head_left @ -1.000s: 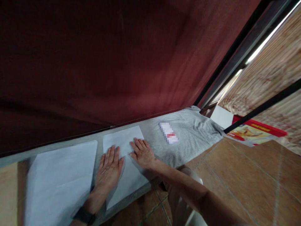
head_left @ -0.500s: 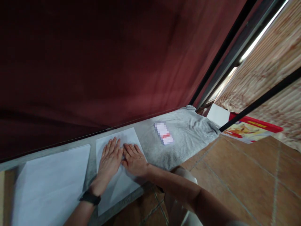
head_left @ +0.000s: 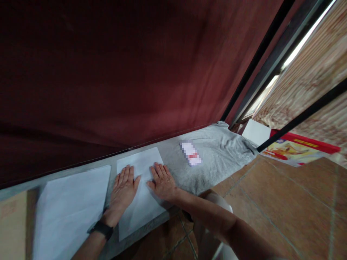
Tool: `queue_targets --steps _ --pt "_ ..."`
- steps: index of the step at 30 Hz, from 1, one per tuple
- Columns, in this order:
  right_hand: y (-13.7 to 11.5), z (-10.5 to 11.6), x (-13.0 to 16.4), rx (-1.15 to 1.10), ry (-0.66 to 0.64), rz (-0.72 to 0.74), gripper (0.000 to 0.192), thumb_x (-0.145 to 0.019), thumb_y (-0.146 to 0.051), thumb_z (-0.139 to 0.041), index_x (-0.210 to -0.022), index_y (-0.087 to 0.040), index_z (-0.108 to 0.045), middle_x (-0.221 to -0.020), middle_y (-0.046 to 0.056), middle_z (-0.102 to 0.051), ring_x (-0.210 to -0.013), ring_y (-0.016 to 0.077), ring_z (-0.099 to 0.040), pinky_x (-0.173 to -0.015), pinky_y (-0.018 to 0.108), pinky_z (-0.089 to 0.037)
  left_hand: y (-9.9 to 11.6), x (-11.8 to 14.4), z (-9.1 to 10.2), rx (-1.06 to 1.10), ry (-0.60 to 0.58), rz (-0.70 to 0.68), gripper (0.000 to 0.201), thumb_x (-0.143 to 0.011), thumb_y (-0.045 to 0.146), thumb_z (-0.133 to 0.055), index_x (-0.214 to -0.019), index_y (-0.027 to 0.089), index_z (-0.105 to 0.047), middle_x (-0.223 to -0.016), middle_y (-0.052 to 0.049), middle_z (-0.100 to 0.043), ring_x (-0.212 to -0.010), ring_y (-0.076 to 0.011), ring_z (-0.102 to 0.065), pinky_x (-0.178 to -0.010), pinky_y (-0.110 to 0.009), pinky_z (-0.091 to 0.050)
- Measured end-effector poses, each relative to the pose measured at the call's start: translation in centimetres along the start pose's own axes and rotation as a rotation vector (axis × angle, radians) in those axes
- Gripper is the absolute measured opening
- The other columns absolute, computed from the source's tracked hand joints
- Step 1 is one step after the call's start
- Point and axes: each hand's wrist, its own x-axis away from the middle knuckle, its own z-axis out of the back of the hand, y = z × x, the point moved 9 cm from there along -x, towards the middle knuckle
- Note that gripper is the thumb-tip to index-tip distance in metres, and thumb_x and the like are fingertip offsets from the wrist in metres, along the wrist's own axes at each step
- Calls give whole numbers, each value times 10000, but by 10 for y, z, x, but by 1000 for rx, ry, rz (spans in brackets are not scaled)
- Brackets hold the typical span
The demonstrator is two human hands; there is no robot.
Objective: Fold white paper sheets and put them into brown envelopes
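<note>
Left hand: the left hand (head_left: pixel 124 187) lies palm down, fingers straight and side by side, thumb held out, pinching nothing; a watch (head_left: pixel 101 230) circles its wrist.
Right hand: the right hand (head_left: pixel 164 183) is also flat, palm down, thumb out toward the left hand, gripping nothing.
Sheet: the white sheet (head_left: pixel 141 204) lies under both hands, bare between them.
Paper: more white paper (head_left: pixel 73 209) lies just left of the left hand, apart from the sheet.
Cloth: the grey cloth (head_left: pixel 230 146) runs beneath the sheet and on past the right hand.
Pixelated item: a white-and-red item (head_left: pixel 191 154), blurred out, rests on the cloth, near the right hand.
Panel: a dark red panel (head_left: pixel 135 72) rises beyond both hands.
Packaging: red-and-yellow packaging (head_left: pixel 298 148) lies well right of the right hand.
</note>
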Motion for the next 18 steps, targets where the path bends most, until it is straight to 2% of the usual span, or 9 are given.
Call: queue_targets --steps 3,6,9,13,18 --pt "3 1 1 6 -14 -2 675 -1049 -526 -430 -1574 -104 -384 -1644 180 -343 -1532 311 -329 -1245 494 -297 8 24 9 3 17 -39 683 -1014 486 -301 -1500 40 -478 -1590 -231 -433 -1505 -343 -379 -1211 -532 -322" --pt "2 6 -1 -5 -28 0 681 -1055 -523 -410 -1575 -84 -374 -1647 185 -333 -1533 321 -322 -1257 510 -270 33 53 16 31 34 -205 614 -1023 497 -344 -1519 165 -490 -1630 -149 -401 -1529 -337 -335 -1210 -561 -317" --pt "-7 14 -4 -28 -31 51 664 -1064 -514 -388 -1590 -110 -351 -1663 161 -313 -1537 306 -316 -1267 505 -252 48 74 18 46 70 -301 585 -1030 501 -356 -1493 185 -524 -1587 -148 -469 -1518 -347 -354 -1204 -598 -307" --pt "-22 16 -3 -68 -61 142 592 -1062 -511 -408 -1567 -200 -414 -1660 105 -351 -1514 282 -358 -1259 494 -272 49 80 15 46 84 -319 579 -1030 511 -356 -1415 150 -594 -1548 -180 -510 -1498 -359 -387 -1198 -612 -312" --pt "-23 8 4 -71 -71 152 566 -1047 -547 -440 -1509 -227 -502 -1626 80 -421 -1500 275 -376 -1250 512 -288 48 87 19 19 95 -353 607 -1013 550 -365 -1417 158 -593 -1548 -169 -513 -1468 -369 -433 -1191 -624 -319"
